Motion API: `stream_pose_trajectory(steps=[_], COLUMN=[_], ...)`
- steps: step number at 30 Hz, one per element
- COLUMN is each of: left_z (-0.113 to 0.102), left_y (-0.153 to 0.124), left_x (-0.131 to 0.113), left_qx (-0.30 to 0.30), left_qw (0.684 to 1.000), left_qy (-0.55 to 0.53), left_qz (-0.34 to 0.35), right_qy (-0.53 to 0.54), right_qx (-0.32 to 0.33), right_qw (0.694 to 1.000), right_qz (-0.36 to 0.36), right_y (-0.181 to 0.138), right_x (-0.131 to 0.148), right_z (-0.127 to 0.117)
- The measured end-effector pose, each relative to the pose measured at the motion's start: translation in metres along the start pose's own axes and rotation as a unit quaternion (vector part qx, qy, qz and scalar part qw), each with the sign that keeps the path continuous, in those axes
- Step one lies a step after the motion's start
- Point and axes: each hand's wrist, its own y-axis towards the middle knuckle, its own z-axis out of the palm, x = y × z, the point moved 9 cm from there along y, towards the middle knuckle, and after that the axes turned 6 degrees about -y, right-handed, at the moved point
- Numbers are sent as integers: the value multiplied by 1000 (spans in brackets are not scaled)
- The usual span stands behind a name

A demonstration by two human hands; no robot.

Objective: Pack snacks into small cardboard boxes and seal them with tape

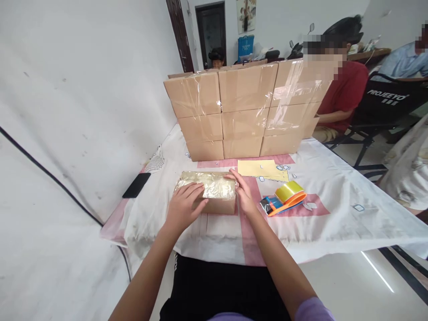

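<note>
A small cardboard box lies on the cloth-covered table in front of me, its top covered with shiny, wrinkled clear tape. My left hand rests on the box's left end, fingers stretched over the taped top and thumb apart along the front edge. At the right end, my right hand is open, its extended fingers touching the top corner and side. A tape dispenser, orange and blue with a roll of yellowish tape, lies just right of my right hand.
Stacked cardboard boxes form a wall at the back. Yellow paper lies before them. A black phone and a white mesh item are at left, near the wall. A person in red sits beyond the boxes at right.
</note>
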Motion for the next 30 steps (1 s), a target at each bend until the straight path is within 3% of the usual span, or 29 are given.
stream_pose_trajectory(steps=[4, 6, 8, 11, 13, 16, 19, 22, 30], left_z=[12, 16, 17, 17, 18, 20, 21, 20, 27], left_y=[-6, -9, -12, -14, -15, -16, -18, -17, -5], left_x=[-3, -1, 1, 1, 2, 3, 3, 1, -18], left_qx=[-6, -1, 2, 3, 6, 4, -5, -8, 23], left_qw=[1000, 1000, 1000, 1000, 999, 999, 999, 999, 998], left_qy=[4, 4, 5, 4, 2, -2, -3, 0, 54], left_qz=[-6, -14, -22, -30, -38, -44, -47, -52, -32], right_qy=[-96, -166, -223, -255, -214, -113, -97, -129, -144], right_qx=[-82, -175, -302, -472, -518, -499, -425, -366, -301], right_qw=[992, 967, 919, 841, 828, 850, 873, 889, 913], right_qz=[-26, -81, -118, -76, -8, 124, 220, 245, 234], right_y=[-20, -42, -74, -116, -128, -124, -112, -103, -99], right_x=[24, 49, 70, 72, 52, 4, -29, -36, -37], right_z=[-21, -48, -85, -143, -173, -195, -191, -183, -168])
